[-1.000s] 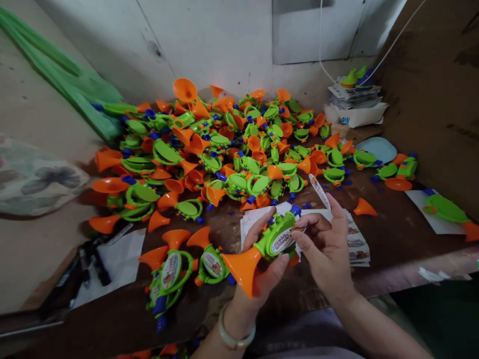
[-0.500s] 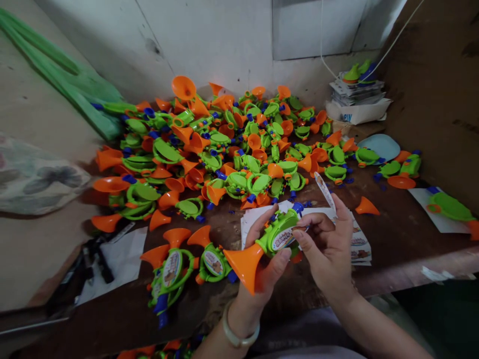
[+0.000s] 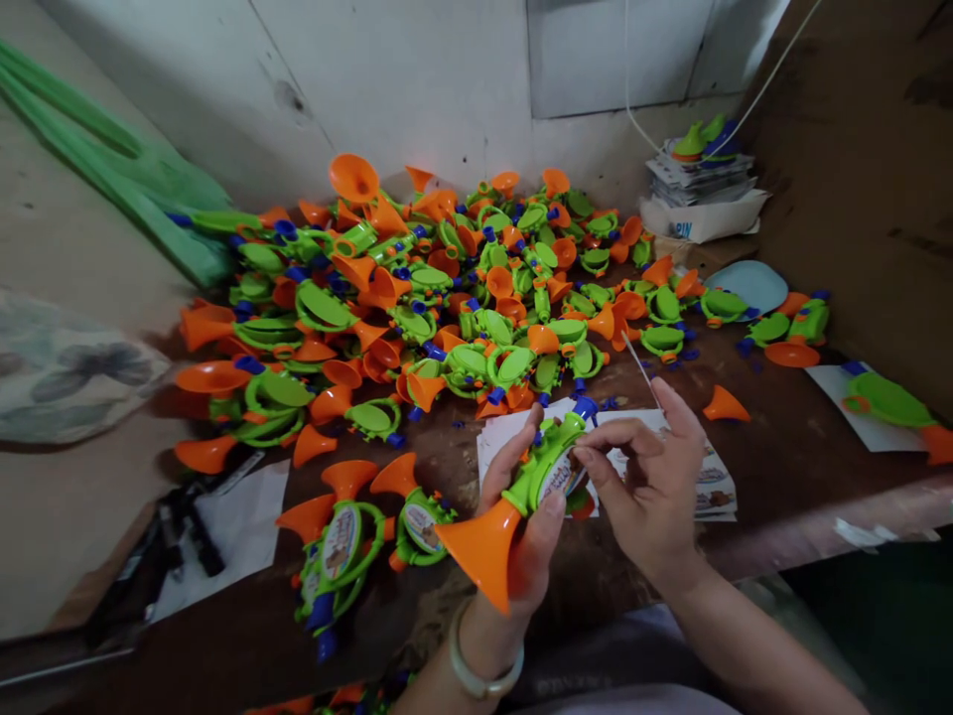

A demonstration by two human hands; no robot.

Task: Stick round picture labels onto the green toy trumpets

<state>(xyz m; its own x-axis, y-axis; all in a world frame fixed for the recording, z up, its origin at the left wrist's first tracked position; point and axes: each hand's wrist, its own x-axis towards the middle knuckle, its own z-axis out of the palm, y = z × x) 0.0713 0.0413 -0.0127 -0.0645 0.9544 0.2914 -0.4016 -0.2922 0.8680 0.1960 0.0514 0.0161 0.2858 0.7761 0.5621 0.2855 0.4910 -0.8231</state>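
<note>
My left hand (image 3: 530, 556) is wrapped round a green toy trumpet (image 3: 537, 469) with an orange bell and a blue mouthpiece. An oval printed sticker (image 3: 555, 479) lies on the trumpet's side. My right hand (image 3: 655, 487) has its thumb and index finger closed at the trumpet's edge by the sticker. A thin sticker (image 3: 638, 365), seen edge-on, is held between other raised fingers of that hand. Under both hands lie white sticker sheets (image 3: 716, 484). Left of them rest stickered toy trumpets (image 3: 340, 541), one lying close to another (image 3: 421, 526).
A large heap of toy trumpets (image 3: 447, 298) covers the back of the table. Stacked paper (image 3: 700, 189) stands at the back right, near a pale blue plate (image 3: 751, 286). A loose orange bell (image 3: 725, 404) lies on the right. Black pens (image 3: 200, 531) lie at left on white paper.
The held trumpet has turned so its stickered face shows less. The sticker in my right fingers has rotated from face-on to edge-on. The camera view has shifted slightly.
</note>
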